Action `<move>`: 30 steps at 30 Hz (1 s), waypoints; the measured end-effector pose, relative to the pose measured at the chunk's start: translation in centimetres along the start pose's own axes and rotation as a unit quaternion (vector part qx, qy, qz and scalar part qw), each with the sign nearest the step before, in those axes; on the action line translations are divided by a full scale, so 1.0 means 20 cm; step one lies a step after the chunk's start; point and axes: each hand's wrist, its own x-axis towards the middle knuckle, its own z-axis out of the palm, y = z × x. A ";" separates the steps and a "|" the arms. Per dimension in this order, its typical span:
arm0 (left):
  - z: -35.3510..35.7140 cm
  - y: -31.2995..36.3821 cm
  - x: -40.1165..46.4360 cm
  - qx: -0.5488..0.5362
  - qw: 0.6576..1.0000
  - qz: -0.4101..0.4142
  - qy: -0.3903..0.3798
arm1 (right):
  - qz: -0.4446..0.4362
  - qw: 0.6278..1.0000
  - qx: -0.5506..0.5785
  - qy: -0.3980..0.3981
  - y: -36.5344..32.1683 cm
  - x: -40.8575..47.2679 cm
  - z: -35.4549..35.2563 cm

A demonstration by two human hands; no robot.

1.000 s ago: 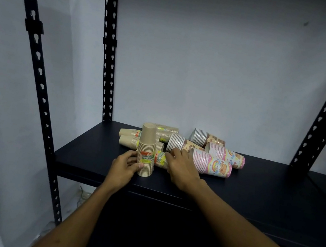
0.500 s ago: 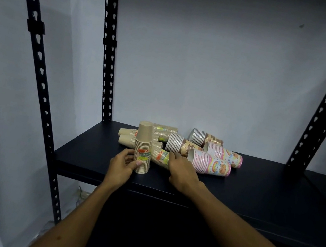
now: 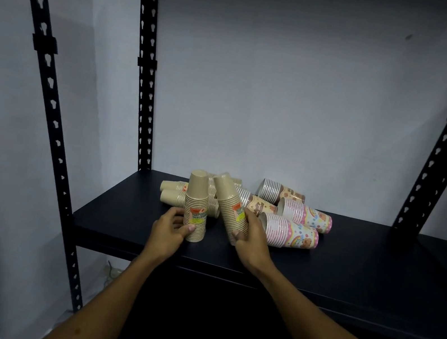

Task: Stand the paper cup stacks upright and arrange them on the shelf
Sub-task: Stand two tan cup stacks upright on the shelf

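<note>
On the dark shelf [image 3: 350, 255], near its front left, you are holding two tan cup stacks. Your left hand [image 3: 169, 230] is gripping the upright tan stack [image 3: 196, 206] low down, its fingers curling round the left side and the thumb pressing across the front just under the orange and green label; that stack is standing base-up on the shelf board. Your right hand [image 3: 251, 240] is wrapping its fingers round the lower part of the tilted tan stack [image 3: 229, 206], which is leaning with its top toward the upright one, its mouth end hidden behind your thumb, so you cannot tell whether it is touching the shelf. The two stacks are sitting just beside each other, their tops nearly meeting. Behind them, more tan stacks [image 3: 172, 192] are lying on their sides. To the right of your right hand, two pink patterned stacks [image 3: 291, 234] are lying flat, the nearer one almost touching your knuckles, with brown printed stacks [image 3: 280, 193] lying behind. Black slotted uprights [image 3: 144, 67] are framing the shelf against a pale wall [image 3: 288, 91].
</note>
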 end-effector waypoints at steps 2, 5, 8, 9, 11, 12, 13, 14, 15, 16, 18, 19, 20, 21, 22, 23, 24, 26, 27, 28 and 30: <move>0.01 0.01 0.01 0.011 1.000 0.002 -0.005 | 0.007 0.999 0.025 -0.027 0.02 0.01 -0.02; 0.04 0.02 0.02 0.025 0.999 0.007 -0.020 | 0.030 0.995 0.073 -0.065 0.05 0.01 -0.04; 0.06 0.03 0.05 0.032 0.999 0.010 -0.043 | 0.040 0.993 0.083 -0.076 0.06 0.02 -0.05; 0.07 0.03 0.07 0.032 0.998 0.008 -0.051 | 0.039 0.993 0.082 -0.080 0.07 0.02 -0.04; 0.09 0.04 0.09 0.030 0.997 0.007 -0.067 | 0.035 0.993 0.073 -0.086 0.07 0.03 -0.03; 0.10 0.04 0.10 0.028 0.997 0.009 -0.074 | 0.035 0.993 0.069 -0.087 0.08 0.04 -0.02; 0.11 0.04 0.12 0.025 0.997 0.009 -0.079 | 0.034 0.993 0.069 -0.086 0.08 0.04 -0.02; 0.11 0.04 0.13 0.023 0.996 0.008 -0.081 | 0.034 0.994 0.067 -0.084 0.08 0.05 -0.02; 0.12 0.04 0.14 0.023 0.996 0.007 -0.081 | 0.033 0.994 0.066 -0.082 0.09 0.06 -0.01; 0.13 0.05 0.15 0.023 0.997 0.007 -0.080 | 0.032 0.994 0.063 -0.078 0.09 0.07 -0.01; 0.14 0.05 0.17 0.022 0.997 0.006 -0.079 | 0.032 0.995 0.060 -0.067 0.09 0.09 -0.01; 0.15 0.05 0.18 0.023 0.997 0.006 -0.077 | 0.030 0.996 0.058 -0.060 0.10 0.10 0.00; 0.16 0.05 0.19 0.026 0.997 0.007 -0.074 | 0.030 0.997 0.056 -0.052 0.10 0.11 0.00; 0.16 0.04 0.19 0.028 0.997 0.009 -0.070 | 0.029 0.997 0.053 -0.046 0.10 0.11 0.01; 0.17 0.04 0.19 0.031 0.997 0.011 -0.063 | 0.028 0.998 0.050 -0.041 0.11 0.12 0.02; 0.17 0.03 0.19 0.034 0.998 0.014 -0.055 | 0.028 0.998 0.047 -0.037 0.11 0.12 0.02; 0.18 0.03 0.19 0.039 0.998 0.018 -0.048 | 0.030 0.998 0.044 -0.034 0.11 0.13 0.03; 0.18 0.02 0.18 0.046 0.998 0.024 -0.041 | 0.033 0.998 0.040 -0.029 0.11 0.14 0.03; 0.18 0.01 0.18 0.046 0.998 0.026 -0.042 | 0.034 0.998 0.042 -0.028 0.11 0.14 0.03; 0.17 0.01 0.18 0.044 0.998 0.026 -0.045 | 0.037 0.998 0.046 -0.028 0.12 0.13 0.03; 0.16 0.00 0.18 0.044 0.997 0.024 -0.055 | 0.040 0.997 0.055 -0.025 0.12 0.13 0.03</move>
